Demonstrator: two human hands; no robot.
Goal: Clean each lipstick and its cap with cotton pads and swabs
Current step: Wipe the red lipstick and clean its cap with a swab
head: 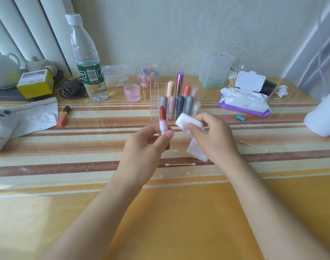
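My left thumb and fingertips (167, 136) pinch the base of an uncapped lipstick with a brick-red bullet and a white tube (163, 120). They hold it upright above the table, just in front of the organiser. My left hand (147, 147) is curled round it, palm turned toward the camera. A dark red piece shows just under the thumb, and I cannot tell whether it is the cap or part of the base.

My right hand (211, 136) is beside it, fingers bent and gripping a folded white cotton pad (186, 121). The pad's free edge is close to the lipstick tube but does not touch it.

Under the right hand a flat white folded tissue (197, 150) lies on the table. Two white-tipped cotton swabs (180, 164) lie side by side in front of it, below both hands. A wooden-stemmed swab (254, 145) lies well off to the right.

Behind the hands stands a clear acrylic compartment organiser (154, 102) holding capped lipsticks in grey, mauve, navy, cream and coral (180, 104), all upright. To its left is a small pink translucent jar (132, 92), then a tall clear plastic water bottle with a green label (87, 59). An orange lip tube with a dark cap (63, 116) lies flat farther left. To the right I see a white and purple pack of wet wipes with its lid flipped open (242, 100), and a small blue binder clip (241, 118) near it. Everything rests on a table covered with a yellow and brown striped cloth (85, 147).
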